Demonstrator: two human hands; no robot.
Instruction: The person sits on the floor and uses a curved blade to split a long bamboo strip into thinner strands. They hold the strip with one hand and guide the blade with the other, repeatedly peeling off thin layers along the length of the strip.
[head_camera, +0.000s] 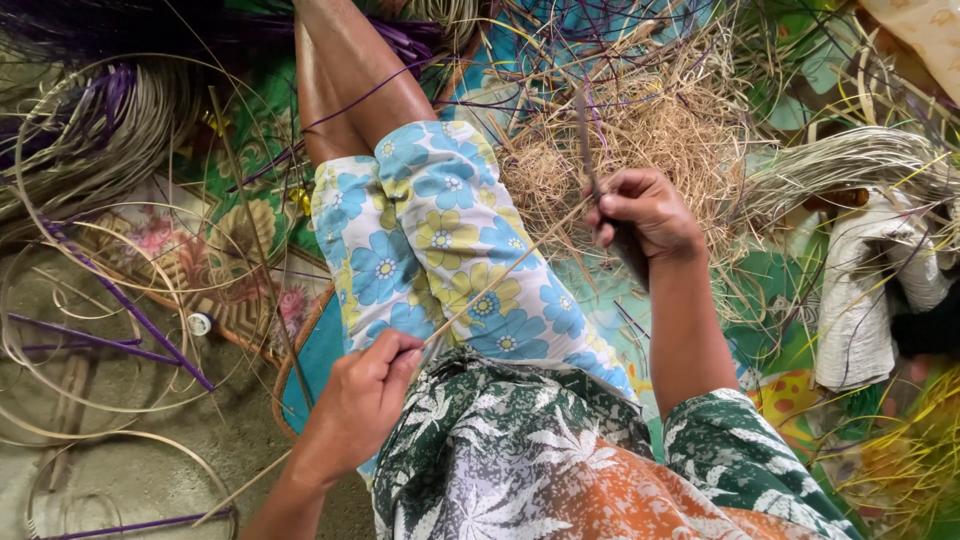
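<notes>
**weaver_k:** Cane strip (505, 272), thin and pale, runs diagonally across the lap, stretched between both hands over the blue-and-yellow flowered shorts (440, 240). Left hand (360, 400) is nearest the camera, low in the shot, fingers pinched closed on the strip's lower end.

**reed_fan:** And the other hand?

**weaver_k:** Right hand (645, 215) sits higher up and further out, fist closed around a dark knife (590, 150) with its blade pointing up. The strip's upper end meets that hand right at the blade; can't tell exactly how it's pinned there.

**reed_fan:** What's around it?

**weaver_k:** Just past the right hand there's a pile of pale shavings (640, 130) on the green patterned mat (790, 290). Off left, loose coils of cane (90, 250) with purple strips (130, 315) mixed in lie on the floor. Far right, a bundle of pale strips (860, 160) above a folded cloth (860, 300).
</notes>
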